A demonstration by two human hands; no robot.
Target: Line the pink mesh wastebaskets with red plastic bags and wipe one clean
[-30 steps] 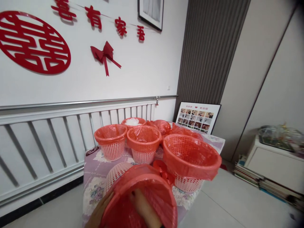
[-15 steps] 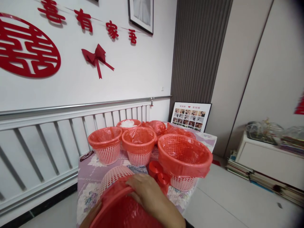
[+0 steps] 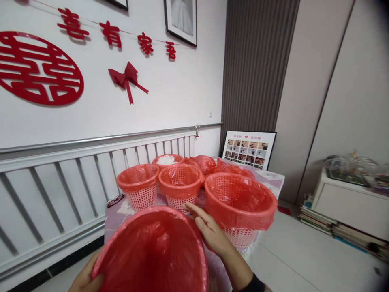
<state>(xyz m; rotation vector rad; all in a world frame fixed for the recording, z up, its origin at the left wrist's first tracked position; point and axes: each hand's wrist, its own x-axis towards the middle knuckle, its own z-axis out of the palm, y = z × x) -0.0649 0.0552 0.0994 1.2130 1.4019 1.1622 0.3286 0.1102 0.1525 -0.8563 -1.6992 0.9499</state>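
Note:
Close in front of me, a waste basket [image 3: 142, 213] is tilted with its mouth toward me. A thin red plastic bag [image 3: 136, 255] lines it and is folded over the rim. My left hand [image 3: 88, 275] grips the rim at the lower left, thumb on the inside and fingers outside. On the far right side, my right hand [image 3: 209, 231] lies against the outside of the bag-covered rim with its fingers stretched out. The underside of the basket is hidden.
Several more pink lattice baskets with red bags, including a large one [image 3: 243, 215], stand on the flowered tablecloth [image 3: 270, 182]. Behind them lie crumpled red bags [image 3: 205, 163]. Eyeglasses [image 3: 115, 201] lie at the left edge, near a white radiator [image 3: 88, 182].
The basket has been raised and turned so its mouth faces me more. My right hand has moved from over the rim to its outer right side, fingers now straightened.

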